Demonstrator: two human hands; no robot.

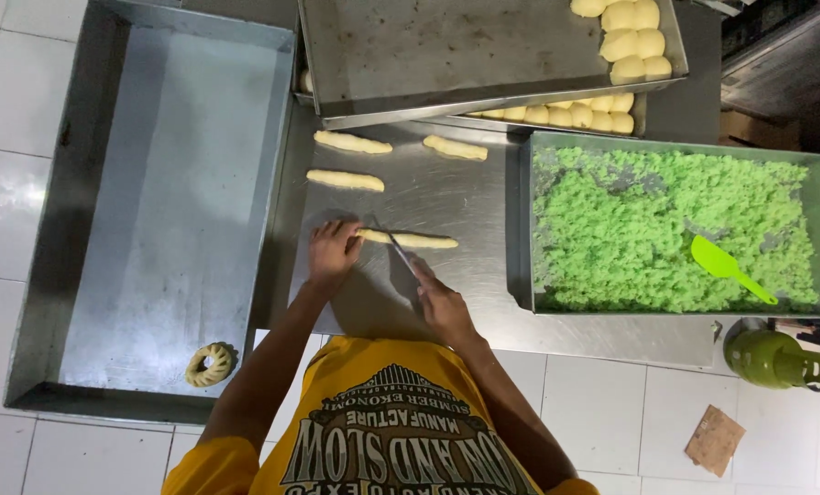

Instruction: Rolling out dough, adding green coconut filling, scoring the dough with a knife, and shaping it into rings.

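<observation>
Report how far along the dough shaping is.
Done: one ring lies in the big tray, and stacked trays hold shaped pieces. In hand: the left hand steadies a dough stick while the right hand works a knife across it. Left: three sticks lie uncut on the table, and the green filling sits unused.

a flat brown cardboard piece (714,440) lies on the white floor tiles at the lower right of the frame; no labels, signs or screens show.
</observation>
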